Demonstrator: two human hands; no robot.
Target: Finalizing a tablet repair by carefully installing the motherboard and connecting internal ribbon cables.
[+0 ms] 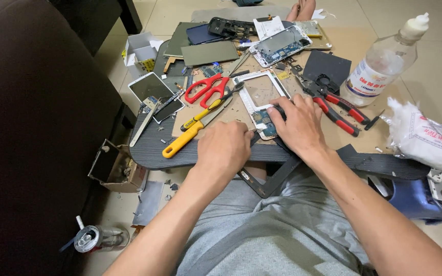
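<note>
Landmark is the white phone frame [260,93], a rectangular plastic bezel lying flat mid-tabletop [149,145], long axis running away from you and tilted slightly left at its far end. Your right hand [299,125] sits at the frame's near-right corner, fingers curled down and pressing on the dark circuit part at that near end, so it is the nearer hand. Your left hand [225,148] is just near-left of the frame, closed into a fist on a thin dark tool whose tip pokes toward the frame's near edge; I cannot tell the tool's kind. The 2 hands are close but not touching. Left of the frame: red-handled scissors [208,89], glossy plastic loops, and a yellow-handled screwdriver [188,135] lying diagonal. Right of the frame: red-and-black pliers [336,105], rubbery grips, then a clear plastic bottle [382,64] with a white nozzle cap. Beyond the frame: an opened phone body [281,46] with a bluish board exposed. Far right of the frame: a crumpled white bag [423,135]. The tabletop is dark, ribbed, and littered with small chips.
</note>
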